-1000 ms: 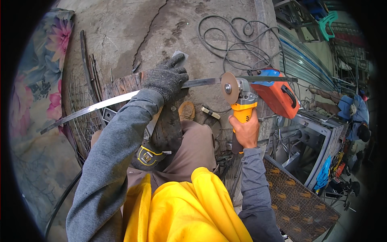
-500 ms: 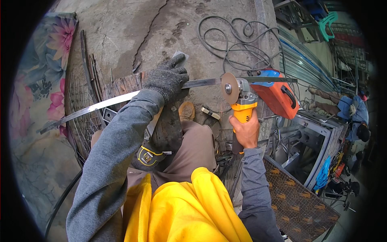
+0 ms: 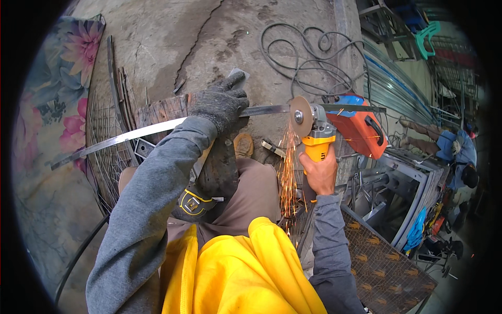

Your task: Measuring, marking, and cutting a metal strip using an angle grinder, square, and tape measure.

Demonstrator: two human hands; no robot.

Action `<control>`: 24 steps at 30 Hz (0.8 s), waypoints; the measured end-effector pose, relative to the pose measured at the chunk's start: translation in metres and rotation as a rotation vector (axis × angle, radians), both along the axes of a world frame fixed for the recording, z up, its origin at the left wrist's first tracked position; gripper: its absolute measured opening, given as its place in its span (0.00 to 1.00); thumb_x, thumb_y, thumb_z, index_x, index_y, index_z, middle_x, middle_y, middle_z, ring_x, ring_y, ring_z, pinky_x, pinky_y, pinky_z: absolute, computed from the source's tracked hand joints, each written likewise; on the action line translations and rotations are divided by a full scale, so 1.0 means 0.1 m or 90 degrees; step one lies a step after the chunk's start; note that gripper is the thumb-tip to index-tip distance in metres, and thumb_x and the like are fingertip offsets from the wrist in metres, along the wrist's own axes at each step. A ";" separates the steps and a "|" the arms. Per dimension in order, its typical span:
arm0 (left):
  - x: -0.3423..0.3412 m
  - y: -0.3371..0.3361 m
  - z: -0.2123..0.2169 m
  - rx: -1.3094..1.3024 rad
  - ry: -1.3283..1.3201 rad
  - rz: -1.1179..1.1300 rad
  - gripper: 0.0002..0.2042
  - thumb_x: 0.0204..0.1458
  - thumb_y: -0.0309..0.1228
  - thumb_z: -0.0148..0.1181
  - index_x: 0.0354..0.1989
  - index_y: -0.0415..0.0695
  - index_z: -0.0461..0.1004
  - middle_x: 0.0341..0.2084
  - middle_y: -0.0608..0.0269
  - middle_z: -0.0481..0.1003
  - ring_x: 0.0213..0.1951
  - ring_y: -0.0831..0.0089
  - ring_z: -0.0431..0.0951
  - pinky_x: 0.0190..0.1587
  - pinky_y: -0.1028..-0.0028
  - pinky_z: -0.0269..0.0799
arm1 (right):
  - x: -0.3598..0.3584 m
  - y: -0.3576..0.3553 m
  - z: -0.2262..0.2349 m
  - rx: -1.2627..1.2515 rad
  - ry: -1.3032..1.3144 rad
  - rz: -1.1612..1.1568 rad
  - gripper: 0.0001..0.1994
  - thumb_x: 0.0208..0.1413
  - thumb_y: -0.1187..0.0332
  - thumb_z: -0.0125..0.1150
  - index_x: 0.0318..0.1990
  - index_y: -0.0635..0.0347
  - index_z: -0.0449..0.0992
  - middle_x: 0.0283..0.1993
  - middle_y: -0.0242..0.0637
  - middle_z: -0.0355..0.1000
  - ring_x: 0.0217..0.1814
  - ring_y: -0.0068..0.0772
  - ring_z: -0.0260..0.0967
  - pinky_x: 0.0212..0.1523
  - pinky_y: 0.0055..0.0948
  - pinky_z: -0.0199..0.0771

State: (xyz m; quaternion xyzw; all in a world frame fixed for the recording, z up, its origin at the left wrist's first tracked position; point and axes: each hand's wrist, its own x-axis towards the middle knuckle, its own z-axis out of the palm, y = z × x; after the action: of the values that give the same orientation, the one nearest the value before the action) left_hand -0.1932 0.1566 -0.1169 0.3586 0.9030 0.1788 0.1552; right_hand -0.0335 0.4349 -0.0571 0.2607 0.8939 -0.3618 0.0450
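My left hand (image 3: 219,102), in a dark grey work glove, presses and grips a long flat metal bar (image 3: 137,134) over a worn wooden block (image 3: 219,170). A small pale metal plate (image 3: 239,76) shows at its fingertips. Bare, my right hand (image 3: 320,172) is wrapped around a yellow angle grinder (image 3: 316,148). The grinder's thin brown cutting disc (image 3: 300,116) meets the bar to the right of the glove. Orange sparks (image 3: 287,175) stream down from there toward me. Below the block, a black and yellow tape measure (image 3: 194,204) lies by my leg, its blade partly out.
A black cable (image 3: 269,47) lies coiled on the concrete. An orange and blue machine with a handle (image 3: 358,128) stands just beyond the grinder. Metal frames (image 3: 418,178) and a brown patterned board (image 3: 384,261) are at right. Flowered cloth (image 3: 57,131) covers the left. Another person (image 3: 452,146) is far right.
Sparks now fly from the disc, where there were almost none before. The grinder and my right hand have shifted slightly right and down; my left hand keeps its hold on the bar.
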 end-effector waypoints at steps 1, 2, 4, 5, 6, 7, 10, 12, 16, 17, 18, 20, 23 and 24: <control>0.01 0.00 -0.02 0.001 0.000 0.001 0.14 0.50 0.43 0.73 0.43 0.53 0.85 0.50 0.67 0.80 0.75 0.53 0.62 0.73 0.56 0.64 | -0.01 0.00 0.01 0.001 0.000 0.001 0.24 0.48 0.60 0.74 0.49 0.63 0.72 0.38 0.50 0.82 0.39 0.54 0.83 0.43 0.47 0.80; 0.01 0.00 -0.03 0.003 0.014 0.000 0.14 0.50 0.43 0.73 0.43 0.53 0.85 0.50 0.67 0.80 0.75 0.52 0.62 0.73 0.56 0.64 | -0.01 -0.01 0.02 -0.002 -0.004 -0.003 0.24 0.49 0.61 0.74 0.48 0.63 0.72 0.38 0.50 0.82 0.39 0.54 0.83 0.43 0.47 0.80; 0.01 0.00 -0.03 0.006 0.029 -0.001 0.14 0.50 0.43 0.73 0.43 0.53 0.85 0.50 0.67 0.80 0.75 0.52 0.62 0.73 0.55 0.64 | -0.02 -0.02 0.04 -0.005 -0.009 -0.006 0.23 0.49 0.61 0.73 0.48 0.63 0.72 0.38 0.51 0.81 0.39 0.54 0.83 0.43 0.47 0.80; 0.01 0.00 -0.02 0.005 0.021 -0.001 0.14 0.50 0.43 0.73 0.43 0.53 0.85 0.50 0.67 0.80 0.75 0.52 0.62 0.73 0.55 0.64 | -0.02 -0.01 0.05 -0.003 -0.016 -0.005 0.24 0.49 0.61 0.73 0.48 0.63 0.72 0.38 0.51 0.81 0.39 0.54 0.83 0.43 0.47 0.80; 0.01 0.01 -0.01 0.003 0.012 -0.001 0.14 0.50 0.43 0.72 0.43 0.53 0.85 0.50 0.67 0.80 0.75 0.52 0.62 0.73 0.55 0.64 | -0.02 -0.01 0.05 -0.001 -0.024 -0.005 0.24 0.49 0.61 0.73 0.49 0.63 0.72 0.38 0.51 0.81 0.39 0.54 0.83 0.43 0.47 0.80; 0.00 0.00 -0.02 0.003 0.013 0.000 0.14 0.50 0.43 0.72 0.43 0.53 0.85 0.50 0.67 0.80 0.75 0.52 0.62 0.73 0.55 0.64 | -0.02 -0.01 0.05 -0.001 -0.023 -0.004 0.24 0.49 0.61 0.73 0.49 0.63 0.72 0.38 0.51 0.81 0.39 0.54 0.83 0.43 0.47 0.80; 0.00 -0.01 -0.05 0.006 0.022 -0.013 0.14 0.51 0.44 0.71 0.43 0.52 0.84 0.49 0.67 0.80 0.74 0.51 0.63 0.73 0.55 0.65 | -0.02 0.00 0.04 0.005 -0.018 0.005 0.24 0.48 0.61 0.73 0.49 0.63 0.72 0.38 0.51 0.82 0.39 0.55 0.83 0.43 0.47 0.80; 0.00 0.00 -0.07 0.016 0.033 -0.013 0.14 0.51 0.44 0.71 0.43 0.52 0.84 0.49 0.66 0.80 0.74 0.51 0.63 0.72 0.54 0.65 | -0.01 0.01 0.05 -0.009 -0.027 -0.002 0.25 0.48 0.60 0.74 0.49 0.63 0.72 0.38 0.51 0.82 0.39 0.55 0.83 0.43 0.47 0.80; 0.01 0.00 -0.07 0.035 0.040 -0.004 0.14 0.50 0.43 0.71 0.42 0.52 0.84 0.48 0.66 0.81 0.74 0.51 0.63 0.72 0.54 0.65 | 0.00 0.04 0.03 0.005 -0.029 0.004 0.25 0.48 0.60 0.74 0.49 0.63 0.72 0.38 0.52 0.82 0.40 0.55 0.83 0.44 0.47 0.80; 0.01 0.01 -0.05 0.029 0.030 -0.001 0.14 0.50 0.43 0.71 0.42 0.52 0.84 0.48 0.66 0.81 0.74 0.51 0.63 0.72 0.54 0.65 | 0.00 0.04 0.04 0.005 -0.033 0.003 0.25 0.47 0.60 0.73 0.49 0.63 0.72 0.38 0.52 0.82 0.40 0.55 0.83 0.44 0.47 0.80; 0.01 0.01 -0.04 0.023 0.019 0.002 0.14 0.50 0.43 0.71 0.42 0.52 0.84 0.48 0.66 0.81 0.74 0.50 0.64 0.72 0.54 0.65 | 0.00 0.04 0.05 0.006 -0.037 0.002 0.25 0.47 0.60 0.73 0.49 0.63 0.72 0.39 0.52 0.82 0.40 0.55 0.83 0.44 0.47 0.80; 0.02 -0.01 -0.09 0.030 0.038 0.001 0.14 0.50 0.43 0.71 0.43 0.52 0.84 0.48 0.66 0.81 0.74 0.50 0.64 0.72 0.54 0.65 | -0.02 0.01 0.08 -0.001 -0.037 0.001 0.25 0.47 0.60 0.73 0.49 0.63 0.72 0.39 0.52 0.82 0.40 0.55 0.83 0.44 0.47 0.80; 0.02 -0.02 -0.16 0.038 0.067 -0.006 0.14 0.50 0.43 0.71 0.42 0.52 0.84 0.48 0.66 0.81 0.73 0.51 0.64 0.72 0.55 0.66 | -0.03 -0.02 0.11 -0.004 -0.035 0.001 0.25 0.48 0.60 0.73 0.49 0.63 0.73 0.39 0.52 0.82 0.40 0.55 0.83 0.44 0.47 0.80; 0.02 -0.03 -0.18 0.037 0.078 -0.011 0.14 0.50 0.43 0.71 0.42 0.52 0.84 0.48 0.66 0.81 0.73 0.51 0.64 0.71 0.55 0.66 | -0.03 -0.03 0.11 -0.003 -0.032 0.003 0.25 0.48 0.60 0.73 0.49 0.64 0.73 0.39 0.52 0.82 0.40 0.55 0.83 0.44 0.47 0.80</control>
State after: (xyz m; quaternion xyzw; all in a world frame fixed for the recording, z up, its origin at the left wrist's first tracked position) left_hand -0.1909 0.1536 -0.1348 0.3806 0.9023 0.1811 0.0909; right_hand -0.0367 0.4317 -0.0462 0.2677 0.8923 -0.3568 0.0689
